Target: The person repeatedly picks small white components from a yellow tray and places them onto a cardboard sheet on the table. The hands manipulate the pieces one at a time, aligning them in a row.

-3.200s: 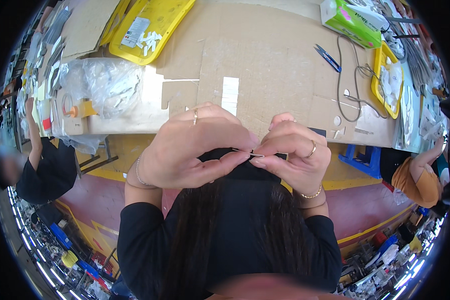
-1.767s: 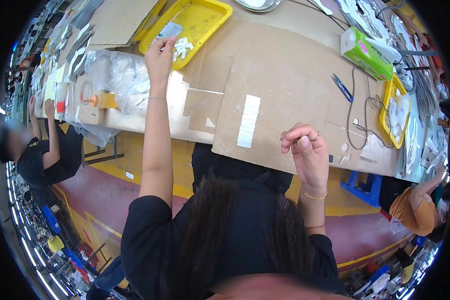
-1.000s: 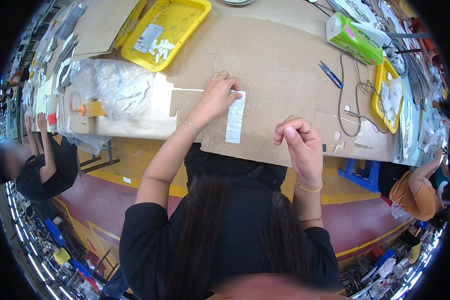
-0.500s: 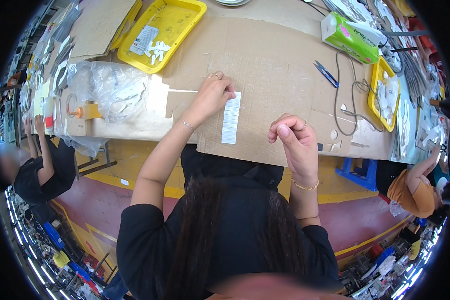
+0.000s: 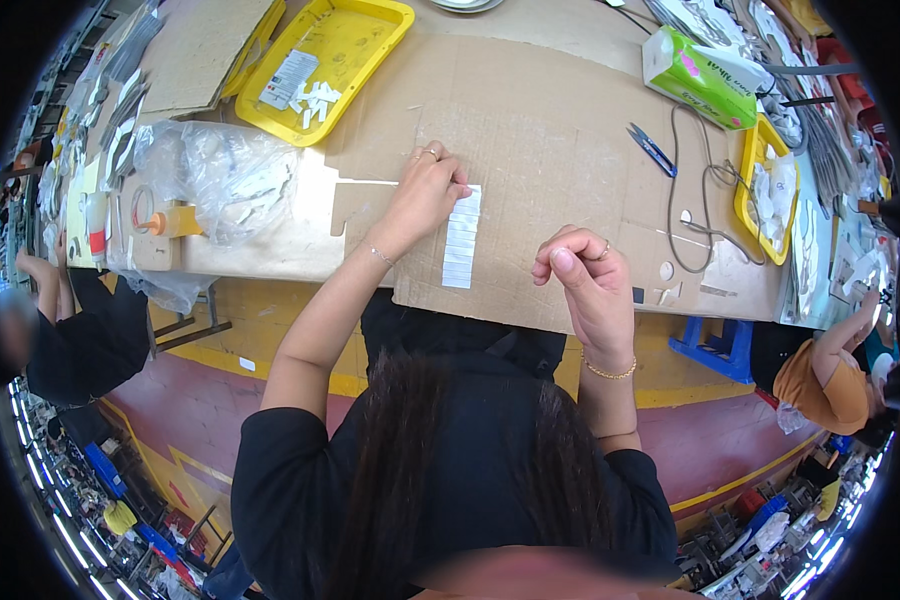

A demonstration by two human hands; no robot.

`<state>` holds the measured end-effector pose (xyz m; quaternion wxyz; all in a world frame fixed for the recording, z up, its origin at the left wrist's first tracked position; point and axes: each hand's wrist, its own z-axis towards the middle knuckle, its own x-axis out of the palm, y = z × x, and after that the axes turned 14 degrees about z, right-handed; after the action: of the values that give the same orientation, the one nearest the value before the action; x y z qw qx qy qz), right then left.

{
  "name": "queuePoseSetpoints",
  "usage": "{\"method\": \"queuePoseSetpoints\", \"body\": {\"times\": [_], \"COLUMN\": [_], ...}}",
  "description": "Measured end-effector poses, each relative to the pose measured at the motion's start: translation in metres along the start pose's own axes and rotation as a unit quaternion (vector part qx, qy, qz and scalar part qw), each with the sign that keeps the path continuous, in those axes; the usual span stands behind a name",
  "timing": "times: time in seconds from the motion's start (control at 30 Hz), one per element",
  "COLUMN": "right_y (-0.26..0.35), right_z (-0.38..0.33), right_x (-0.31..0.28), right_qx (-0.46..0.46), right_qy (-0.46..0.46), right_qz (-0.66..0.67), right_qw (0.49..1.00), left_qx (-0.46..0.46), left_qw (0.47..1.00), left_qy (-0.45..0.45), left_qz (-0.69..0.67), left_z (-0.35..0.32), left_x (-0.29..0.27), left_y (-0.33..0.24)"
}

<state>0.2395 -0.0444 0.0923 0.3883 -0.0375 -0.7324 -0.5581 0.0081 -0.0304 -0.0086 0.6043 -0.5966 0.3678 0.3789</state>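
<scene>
A narrow column of short white strips lies flat on the brown cardboard sheet, edge against edge. At the column's far end, my left hand is closed, its fingertips down at the top strip. What they pinch, if anything, is hidden. To the right of the column, my right hand is raised near the cardboard's front edge. Its thumb and forefinger are pressed together over curled fingers, and anything between them is too small to make out.
A yellow tray with loose white pieces stands far left, beyond a clear plastic bag and an orange-yellow bottle. Thread snips, a cord, a green tissue pack and another yellow tray lie right. People sit on both sides.
My right hand has shifted very slightly left; my left hand stays at the strip column's far end. The person at the left has moved their hands.
</scene>
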Motion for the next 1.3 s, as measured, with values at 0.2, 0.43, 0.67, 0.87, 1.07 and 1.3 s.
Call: {"method": "queuePoseSetpoints", "body": {"times": [0.2, 0.43, 0.67, 0.87, 1.07, 1.3], "right_y": [0.0, -0.001, -0.004, 0.001, 0.016, 0.026], "right_z": [0.0, 0.0, 0.004, 0.005, -0.001, -0.01], "right_x": [-0.001, -0.001, 0.002, 0.01, 0.021, 0.038], "right_qx": [-0.001, 0.005, -0.005, 0.043, 0.02, -0.103], "right_qy": [-0.001, -0.007, -0.035, 0.043, 0.056, 0.073], "right_qz": [0.001, -0.006, -0.022, 0.054, -0.086, -0.24], "right_qw": [1.0, 1.0, 0.999, 0.997, 0.995, 0.963], "left_qx": [0.004, -0.064, -0.099, 0.03, 0.119, 0.153], "left_qw": [1.0, 0.973, 0.822, 0.868, 0.945, 0.954], "left_qy": [0.001, 0.07, 0.138, 0.124, 0.051, 0.008], "left_qz": [0.003, -0.211, -0.544, -0.48, -0.301, -0.259], "left_z": [-0.002, 0.003, -0.019, -0.042, -0.053, -0.065], "left_x": [-0.001, -0.018, -0.086, -0.126, -0.144, -0.154], "left_y": [-0.001, 0.013, -0.027, -0.072, -0.089, -0.1]}}
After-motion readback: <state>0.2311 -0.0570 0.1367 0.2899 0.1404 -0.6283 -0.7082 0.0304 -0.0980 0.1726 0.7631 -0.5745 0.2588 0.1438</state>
